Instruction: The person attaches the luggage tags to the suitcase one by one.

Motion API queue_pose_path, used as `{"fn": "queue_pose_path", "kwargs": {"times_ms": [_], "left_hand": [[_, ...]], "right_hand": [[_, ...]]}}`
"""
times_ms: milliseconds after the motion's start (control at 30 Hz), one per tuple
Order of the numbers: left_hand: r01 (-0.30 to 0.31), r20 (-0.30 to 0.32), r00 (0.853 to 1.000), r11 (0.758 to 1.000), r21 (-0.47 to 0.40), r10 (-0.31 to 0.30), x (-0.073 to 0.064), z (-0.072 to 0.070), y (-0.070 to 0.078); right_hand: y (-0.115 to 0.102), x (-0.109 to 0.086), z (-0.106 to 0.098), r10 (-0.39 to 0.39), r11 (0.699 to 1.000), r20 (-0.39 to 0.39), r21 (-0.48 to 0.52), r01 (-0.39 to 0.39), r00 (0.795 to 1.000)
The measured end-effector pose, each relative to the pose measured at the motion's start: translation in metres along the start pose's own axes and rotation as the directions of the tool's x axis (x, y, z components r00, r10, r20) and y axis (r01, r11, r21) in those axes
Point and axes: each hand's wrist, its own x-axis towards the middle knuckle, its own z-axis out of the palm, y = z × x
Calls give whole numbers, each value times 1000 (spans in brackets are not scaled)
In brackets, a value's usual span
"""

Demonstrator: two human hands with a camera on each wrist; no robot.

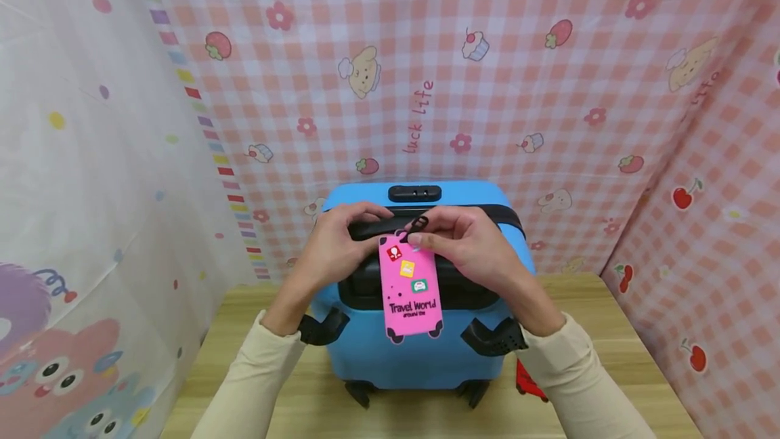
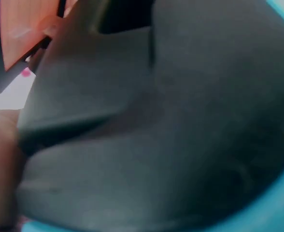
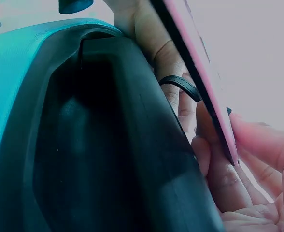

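A blue hard-shell suitcase (image 1: 414, 351) stands upright on the table, with a black side handle (image 3: 147, 121) facing me. A pink luggage tag (image 1: 409, 290) printed "Travel World" hangs in front of the handle. My right hand (image 1: 469, 239) pinches the tag's top by its black strap (image 1: 419, 223), whose looped end sticks up between the fingers. In the right wrist view the strap arches between handle and tag. My left hand (image 1: 338, 242) has thumb and index finger on either side of the handle, the thumb by the tag's upper left corner. Its other fingertips are hidden.
A black combination lock (image 1: 414, 193) sits on the suitcase top. The wooden table (image 1: 268, 364) extends on both sides. A red object (image 1: 529, 383) lies partly hidden by the right sleeve. Patterned cloths (image 1: 414, 73) hang behind and at both sides.
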Motion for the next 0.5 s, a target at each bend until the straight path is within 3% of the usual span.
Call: {"fn": "queue_pose_path", "kwargs": {"times_ms": [133,267,500], "left_hand": [[53,37,998,995,-80,-50,2,0,1],[90,50,995,991,-96,-85,1,-1,3],[84,28,996,993,-85,-81,1,-2,4]], "right_hand": [[-1,-1,0,-9,1000,8,0,9,1000],[-1,-1,1,-14,1000,11,-2,14,1000],[-3,0,1,-21,1000,10,0,21,1000]]}}
